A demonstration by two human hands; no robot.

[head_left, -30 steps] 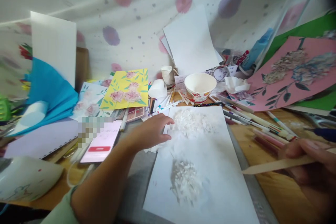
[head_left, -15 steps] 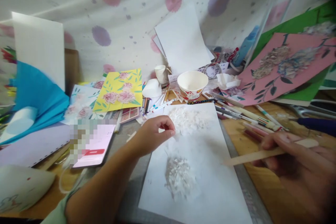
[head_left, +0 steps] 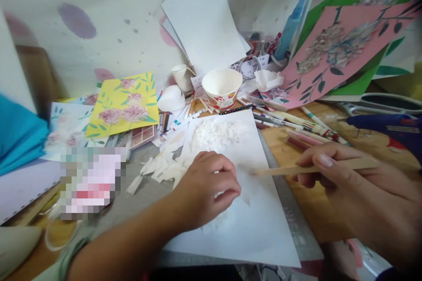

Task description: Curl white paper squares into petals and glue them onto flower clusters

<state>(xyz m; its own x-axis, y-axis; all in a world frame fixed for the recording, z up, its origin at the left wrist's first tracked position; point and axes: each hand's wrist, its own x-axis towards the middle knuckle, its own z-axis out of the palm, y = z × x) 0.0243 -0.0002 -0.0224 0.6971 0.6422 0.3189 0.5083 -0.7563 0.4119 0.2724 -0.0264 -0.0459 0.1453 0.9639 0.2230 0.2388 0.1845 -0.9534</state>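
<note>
A white sheet (head_left: 263, 224) lies on the desk in front of me, with a clump of torn white paper bits (head_left: 214, 134) stuck near its far end. My left hand (head_left: 206, 191) rests on the sheet's middle with its fingers curled and pinched together over a second clump, which it mostly hides. My right hand (head_left: 349, 184) holds a flat wooden stick (head_left: 296, 169) like a pen, the tip pointing left over the sheet close to my left fingers. Loose white paper scraps (head_left: 158, 167) lie just left of the sheet.
A white paper bowl (head_left: 221, 88) and a small cup (head_left: 182, 77) stand behind the sheet among several pens (head_left: 290, 120). Yellow (head_left: 121, 103) and pink (head_left: 332, 50) flower pictures lie left and right. A blue glue gun (head_left: 392, 125) sits at right, a phone (head_left: 90, 182) at left.
My left hand has drawn back from the far clump to the sheet's middle and curled shut. The stick has swung left toward it. The view has tilted down and closer.
</note>
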